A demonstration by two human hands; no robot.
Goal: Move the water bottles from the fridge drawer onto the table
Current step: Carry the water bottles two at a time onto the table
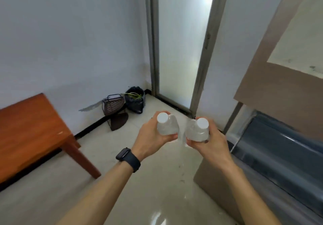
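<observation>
I hold two clear water bottles with white caps upright over the floor, side by side. My left hand (152, 138), with a dark watch on its wrist, grips the left bottle (166, 126) around its body. The right bottle (198, 130) is gripped by my right hand (209, 142) in the same way. The wooden table (29, 132) stands at the left, well apart from both hands. The open fridge drawer (272, 148), with a dark clear front, lies at the lower right beside my right arm.
The brown fridge body (279, 85) rises at the right. A frosted glass door (181, 46) is straight ahead. A dark rack (113, 105) and a black bin bag (136, 100) sit in the corner on the pale tiled floor (139, 181).
</observation>
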